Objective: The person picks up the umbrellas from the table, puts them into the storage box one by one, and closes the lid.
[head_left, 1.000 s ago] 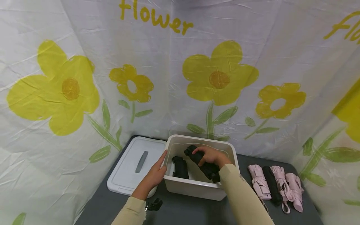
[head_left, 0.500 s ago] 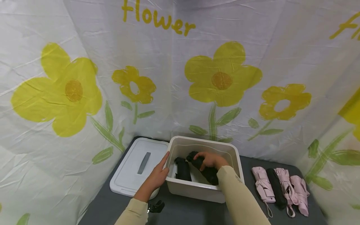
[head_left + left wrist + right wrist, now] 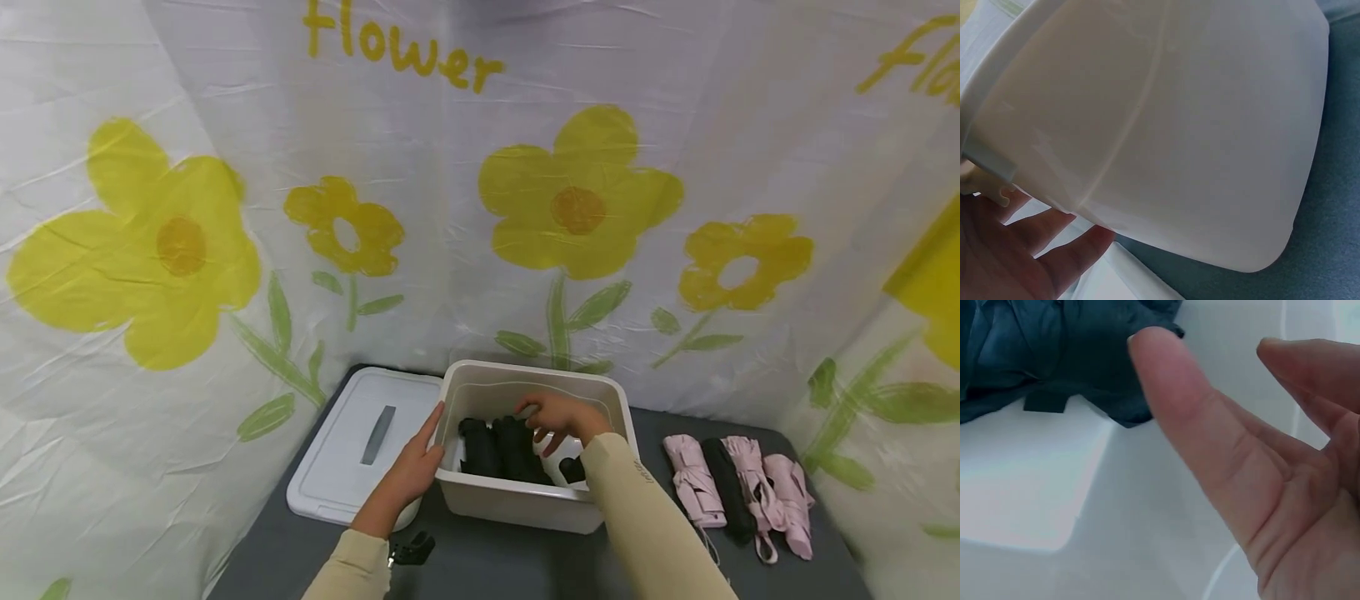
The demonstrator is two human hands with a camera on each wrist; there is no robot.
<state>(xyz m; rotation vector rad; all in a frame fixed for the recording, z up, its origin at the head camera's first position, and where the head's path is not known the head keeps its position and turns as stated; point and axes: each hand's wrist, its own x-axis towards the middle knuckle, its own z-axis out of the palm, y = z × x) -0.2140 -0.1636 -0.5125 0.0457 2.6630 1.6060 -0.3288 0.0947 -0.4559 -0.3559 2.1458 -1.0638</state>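
Two folded black umbrellas (image 3: 517, 450) lie side by side at the left of the cream plastic bin (image 3: 517, 505). My right hand (image 3: 561, 417) hovers inside the bin, beside the upper end of the right-hand umbrella, and holds nothing. In the right wrist view the thumb and a finger of that hand (image 3: 1235, 444) are spread apart, with gathered dark umbrella cloth (image 3: 1072, 350) beyond the thumb tip. My left hand (image 3: 416, 461) rests along the bin's left side. In the left wrist view its fingers (image 3: 1075, 250) lie nearly straight against the outer wall.
A white lid (image 3: 341, 467) with a grey handle lies left of the bin on the dark table (image 3: 480, 562). To the right are several folded umbrellas, pink ones (image 3: 693, 483) and a black one (image 3: 729, 492). A flower-printed sheet (image 3: 450, 317) hangs close behind.
My right hand has lowered the second black umbrella into the bin, next to the first one, and let it go. The left hand stays on the bin's left side.
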